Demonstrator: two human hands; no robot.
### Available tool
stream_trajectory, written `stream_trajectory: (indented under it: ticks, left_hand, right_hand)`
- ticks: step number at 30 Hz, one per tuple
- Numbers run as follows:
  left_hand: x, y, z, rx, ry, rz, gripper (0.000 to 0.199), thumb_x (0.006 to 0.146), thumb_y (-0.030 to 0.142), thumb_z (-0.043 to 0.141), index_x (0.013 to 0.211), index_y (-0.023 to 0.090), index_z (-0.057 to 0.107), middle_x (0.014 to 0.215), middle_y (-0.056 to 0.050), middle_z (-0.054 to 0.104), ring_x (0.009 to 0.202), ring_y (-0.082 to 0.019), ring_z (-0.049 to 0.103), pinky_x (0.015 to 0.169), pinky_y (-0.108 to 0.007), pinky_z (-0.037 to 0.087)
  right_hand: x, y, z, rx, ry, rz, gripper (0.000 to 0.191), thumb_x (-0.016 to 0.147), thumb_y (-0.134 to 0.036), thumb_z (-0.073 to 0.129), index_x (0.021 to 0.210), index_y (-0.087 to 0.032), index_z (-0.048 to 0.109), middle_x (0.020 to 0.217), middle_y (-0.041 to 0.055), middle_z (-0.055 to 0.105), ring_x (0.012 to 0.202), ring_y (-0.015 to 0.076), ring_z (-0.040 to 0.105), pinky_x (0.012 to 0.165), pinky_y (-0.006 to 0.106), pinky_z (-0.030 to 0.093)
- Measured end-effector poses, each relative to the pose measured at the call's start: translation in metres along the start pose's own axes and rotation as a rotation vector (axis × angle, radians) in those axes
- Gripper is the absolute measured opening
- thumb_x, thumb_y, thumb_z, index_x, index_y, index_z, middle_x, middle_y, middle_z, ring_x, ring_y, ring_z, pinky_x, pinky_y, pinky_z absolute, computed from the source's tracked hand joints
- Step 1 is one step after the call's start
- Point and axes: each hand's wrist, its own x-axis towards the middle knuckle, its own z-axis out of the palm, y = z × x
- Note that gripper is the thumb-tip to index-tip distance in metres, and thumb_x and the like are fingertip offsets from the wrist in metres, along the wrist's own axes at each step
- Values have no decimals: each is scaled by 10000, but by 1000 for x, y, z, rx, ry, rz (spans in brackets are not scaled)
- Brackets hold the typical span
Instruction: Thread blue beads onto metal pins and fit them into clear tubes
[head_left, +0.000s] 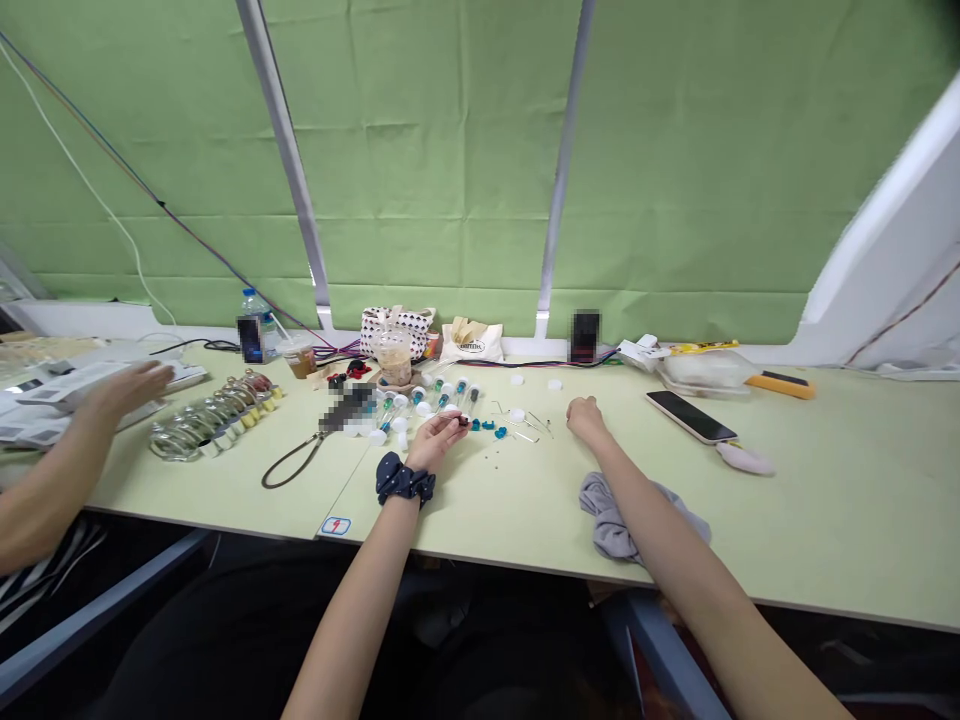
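My left hand (436, 441), with a dark blue scrunchie (403, 480) at its wrist, pinches a small dark piece (463, 421) between its fingertips. Just right of those fingertips lie small teal pieces (488, 425). Closed and resting on the table, my right hand (586, 420) is right of some thin metal tools (525, 437); what its curled fingers hold, if anything, is hidden. Behind my left hand are small clear vials (441, 390) with white caps and coloured contents. A white round cap (517, 415) lies between my hands.
A grey cloth (615, 520) lies under my right forearm. Right of it are a phone (690, 416) and an orange-handled tool (780, 384). At left, another person's hand (131, 388) reaches over white packets, beside a row of bundled clear items (214, 415). A cup (394, 355) stands behind the vials.
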Motion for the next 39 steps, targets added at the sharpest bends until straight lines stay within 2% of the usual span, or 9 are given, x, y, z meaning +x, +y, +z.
stream_trajectory:
  ticks: [8, 11, 14, 17, 25, 31, 33, 37, 39]
  left_hand:
    - [0, 1, -1, 22, 2, -65, 305, 711, 277, 713, 973, 144, 632, 863, -89, 689, 897, -252, 636, 922, -444, 408]
    - [1, 1, -1, 44, 7, -74, 291, 715, 294, 707, 961, 156, 637, 871, -83, 691, 900, -267, 630, 897, -448, 414]
    - [0, 1, -2, 65, 3, -86, 305, 694, 329, 717, 939, 166, 637, 892, -81, 690, 875, -266, 632, 849, -427, 442]
    - [0, 1, -3, 70, -6, -76, 324, 665, 330, 736, 918, 151, 642, 871, -84, 687, 825, -251, 642, 819, -407, 455]
    - [0, -1, -1, 93, -26, -76, 364, 610, 311, 770, 894, 120, 646, 776, -61, 690, 746, -187, 653, 770, -341, 490]
    - [0, -1, -2, 94, -14, -53, 354, 616, 312, 766, 893, 121, 655, 809, -67, 690, 732, -177, 654, 783, -334, 488]
    - [0, -1, -2, 86, 5, -48, 354, 610, 315, 769, 882, 120, 656, 824, -71, 688, 733, -180, 654, 793, -344, 487]
    - [2, -3, -4, 76, 8, -51, 369, 601, 322, 773, 883, 119, 649, 858, -78, 683, 749, -184, 656, 819, -362, 481]
    - [2, -4, -4, 80, 5, -52, 376, 597, 320, 776, 888, 121, 645, 855, -78, 682, 754, -187, 654, 827, -371, 474]
  right_hand:
    - [-9, -42, -13, 272, 65, -202, 95, 753, -180, 594, 807, -138, 660, 1067, 103, 519, 784, 155, 603, 714, 279, 520]
    - [-29, -70, -13, 783, -143, -533, 173, 723, -319, 641, 789, -159, 647, 947, 75, 551, 698, 152, 606, 609, 298, 554]
    - [-51, -96, -10, 976, -439, -667, 262, 677, -382, 686, 780, -145, 643, 861, 53, 559, 630, 139, 612, 587, 309, 557]
    - [-64, -112, -4, 1005, -575, -712, 285, 664, -391, 698, 798, -142, 655, 880, 60, 573, 645, 139, 618, 597, 303, 554]
    - [-55, -119, 1, 920, -647, -758, 285, 653, -376, 708, 799, -136, 663, 779, 43, 622, 687, 139, 604, 659, 290, 525]
    - [-23, -122, -15, 798, -971, -827, 317, 635, -348, 732, 853, -124, 672, 775, 52, 665, 706, 149, 621, 705, 296, 503]
    - [-12, -122, -12, 900, -935, -768, 343, 616, -360, 746, 848, -120, 667, 766, 52, 665, 698, 150, 623, 712, 307, 502]
    - [-10, -117, 10, 1200, -631, -615, 373, 598, -406, 753, 823, -129, 645, 777, 44, 652, 724, 153, 622, 729, 323, 501]
    - [-20, -112, 18, 1201, -635, -602, 375, 607, -414, 748, 827, -129, 642, 779, 48, 652, 733, 158, 625, 739, 329, 498]
